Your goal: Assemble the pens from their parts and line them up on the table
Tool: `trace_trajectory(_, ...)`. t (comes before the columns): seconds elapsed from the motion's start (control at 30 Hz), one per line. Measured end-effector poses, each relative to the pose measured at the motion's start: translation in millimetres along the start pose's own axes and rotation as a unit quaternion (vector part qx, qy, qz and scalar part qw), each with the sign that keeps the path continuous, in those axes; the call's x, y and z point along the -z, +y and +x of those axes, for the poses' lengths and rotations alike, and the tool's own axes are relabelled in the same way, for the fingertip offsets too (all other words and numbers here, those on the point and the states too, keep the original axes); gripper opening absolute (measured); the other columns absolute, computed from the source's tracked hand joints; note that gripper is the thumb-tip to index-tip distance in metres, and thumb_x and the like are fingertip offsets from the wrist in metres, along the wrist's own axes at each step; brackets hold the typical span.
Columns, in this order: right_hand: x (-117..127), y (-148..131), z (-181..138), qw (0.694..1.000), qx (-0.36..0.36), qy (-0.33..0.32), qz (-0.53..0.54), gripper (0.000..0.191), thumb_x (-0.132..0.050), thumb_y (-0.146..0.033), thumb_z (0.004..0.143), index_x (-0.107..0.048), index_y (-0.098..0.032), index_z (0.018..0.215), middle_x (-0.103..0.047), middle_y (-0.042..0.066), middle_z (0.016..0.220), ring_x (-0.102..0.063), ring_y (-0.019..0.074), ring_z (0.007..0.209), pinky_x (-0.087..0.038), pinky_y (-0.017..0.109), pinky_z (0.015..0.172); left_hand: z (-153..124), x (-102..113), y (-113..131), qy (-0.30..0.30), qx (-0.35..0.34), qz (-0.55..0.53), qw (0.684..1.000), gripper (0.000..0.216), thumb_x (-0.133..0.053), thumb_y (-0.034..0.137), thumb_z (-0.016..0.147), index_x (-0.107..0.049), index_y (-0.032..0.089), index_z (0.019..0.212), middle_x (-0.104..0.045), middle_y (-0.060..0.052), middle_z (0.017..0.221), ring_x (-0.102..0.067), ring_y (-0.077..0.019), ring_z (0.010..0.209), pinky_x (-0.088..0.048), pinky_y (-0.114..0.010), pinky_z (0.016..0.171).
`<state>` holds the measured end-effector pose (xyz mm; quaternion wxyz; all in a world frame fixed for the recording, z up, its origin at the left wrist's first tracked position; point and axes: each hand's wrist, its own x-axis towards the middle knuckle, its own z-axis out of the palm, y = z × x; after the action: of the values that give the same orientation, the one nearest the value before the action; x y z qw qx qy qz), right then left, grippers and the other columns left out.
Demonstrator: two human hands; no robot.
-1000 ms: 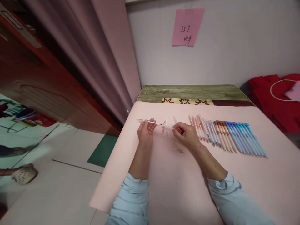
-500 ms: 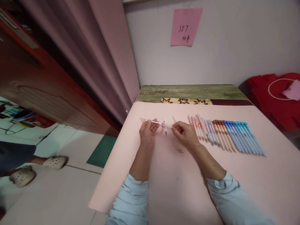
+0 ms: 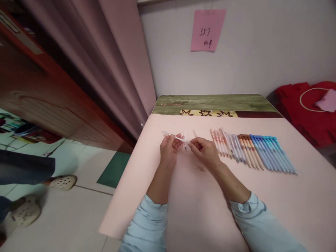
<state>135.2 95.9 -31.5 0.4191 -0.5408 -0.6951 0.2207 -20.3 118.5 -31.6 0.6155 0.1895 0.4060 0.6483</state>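
Observation:
My left hand (image 3: 169,148) is closed on the clear rear part of a pen (image 3: 166,133), from which a thin white refill (image 3: 179,138) points right. My right hand (image 3: 203,149) pinches a pale, translucent pen barrel at the refill's front end; the fingers hide most of it. The two pen parts meet between my hands, just above the table. Behind them lies a loose white refill (image 3: 185,147) with a dark tip. A pale pen piece (image 3: 194,133) lies beyond my right hand, partly covered.
Right of my hands lie several pens in a row: orange-white pens (image 3: 217,141), grey-lilac pens (image 3: 237,148), brown-beige pens (image 3: 250,152) and blue pens (image 3: 273,154). Small bits (image 3: 200,168) lie on the pink table cover (image 3: 199,210). A person's legs and clogs (image 3: 63,182) are at left.
My left hand has moved slightly right and my right hand slightly left, so the refill's front end now reaches the barrel at my right fingers. The other person's legs have shifted.

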Motion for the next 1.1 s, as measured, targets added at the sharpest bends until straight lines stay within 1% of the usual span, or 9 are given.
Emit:
trace_trajectory(0.13,-4,0,-1,1.000,-0.011,0.017,-0.007,0.019,-0.060,-0.036,0.086,-0.069,-0.021,0.080,-0.059,-0.003,0.059,-0.048,0.0106,0.052,-0.035,0.022,0.054,-3,-2,-3,-0.024,0.030,-0.009,0.999,0.018,-0.069,0.025,0.083,-0.054,0.016,0.087,-0.074,-0.011,0.094,-0.072,-0.0197,0.087,-0.055,-0.032,0.083)
trace_trajectory(0.33,-4,0,-1,0.999,-0.027,0.015,-0.012,0.024,-0.058,-0.039,0.088,-0.071,-0.021,0.081,-0.059,-0.002,0.058,-0.049,0.0113,0.051,-0.034,0.022,0.052,-4,-2,-2,-0.038,0.029,-0.005,0.999,0.020,-0.070,0.026,0.082,-0.053,0.016,0.088,-0.074,-0.011,0.095,-0.072,-0.0193,0.086,-0.055,-0.032,0.082)
trace_trajectory(0.57,-7,2,-1,0.993,-0.091,-0.033,0.063,0.049,-0.043,-0.053,0.095,-0.068,-0.020,0.068,-0.060,0.000,0.055,-0.055,0.0130,0.051,-0.039,0.023,0.054,-5,-3,-3,-0.047,0.029,0.016,0.998,0.028,-0.074,0.032,0.078,-0.052,0.017,0.088,-0.073,-0.011,0.095,-0.071,-0.0194,0.083,-0.056,-0.030,0.070)
trace_trajectory(0.67,-10,2,0,0.989,-0.097,-0.008,0.109,0.037,-0.059,-0.056,0.086,-0.067,-0.021,0.088,-0.062,-0.002,0.061,-0.056,0.0131,0.053,-0.041,0.023,0.054,-4,-2,-3,-0.039,0.006,0.013,0.999,0.029,-0.075,0.031,0.077,-0.051,0.016,0.087,-0.074,-0.011,0.091,-0.071,-0.0180,0.080,-0.056,-0.028,0.069)
trace_trajectory(0.7,-12,2,0,0.988,-0.093,-0.001,0.122,0.038,-0.066,-0.056,0.081,-0.065,-0.021,0.094,-0.063,-0.002,0.063,-0.056,0.0131,0.054,-0.042,0.023,0.054,-4,-2,-3,-0.035,0.001,0.013,0.999,0.029,-0.075,0.031,0.077,-0.051,0.016,0.087,-0.074,-0.010,0.090,-0.071,-0.0175,0.079,-0.055,-0.027,0.069)
trace_trajectory(0.77,-13,2,0,0.987,-0.088,0.005,0.135,0.040,-0.072,-0.055,0.075,-0.062,-0.021,0.092,-0.063,-0.002,0.066,-0.056,0.0132,0.056,-0.042,0.023,0.054,-4,-2,-2,-0.031,-0.004,0.016,0.999,0.029,-0.075,0.031,0.077,-0.051,0.017,0.087,-0.074,-0.010,0.089,-0.071,-0.0168,0.078,-0.054,-0.026,0.069)
trace_trajectory(0.83,-14,4,-1,0.985,-0.095,-0.010,0.140,0.036,-0.065,-0.057,0.081,-0.063,-0.021,0.082,-0.063,-0.001,0.064,-0.057,0.0134,0.055,-0.043,0.023,0.054,-4,-2,-2,-0.034,-0.001,0.021,0.999,0.029,-0.075,0.031,0.077,-0.052,0.017,0.087,-0.074,-0.010,0.090,-0.071,-0.0166,0.078,-0.054,-0.026,0.071)
trace_trajectory(0.97,-13,6,-1,0.979,-0.135,-0.052,0.142,0.052,-0.041,-0.060,0.094,-0.065,-0.020,0.070,-0.064,0.002,0.060,-0.059,0.0143,0.050,-0.044,0.025,0.054,-5,-3,-3,-0.044,0.001,0.033,0.998,0.028,-0.075,0.032,0.077,-0.054,0.016,0.088,-0.074,-0.011,0.092,-0.071,-0.0161,0.079,-0.054,-0.028,0.075)
trace_trajectory(1.1,-12,4,-1,0.988,-0.106,-0.017,0.107,0.039,-0.064,-0.059,0.080,-0.065,-0.021,0.087,-0.067,0.001,0.068,-0.059,0.0145,0.056,-0.043,0.023,0.053,-5,-3,-3,-0.042,-0.005,0.034,0.999,0.029,-0.076,0.032,0.076,-0.054,0.016,0.087,-0.074,-0.010,0.091,-0.070,-0.0158,0.078,-0.053,-0.028,0.075)
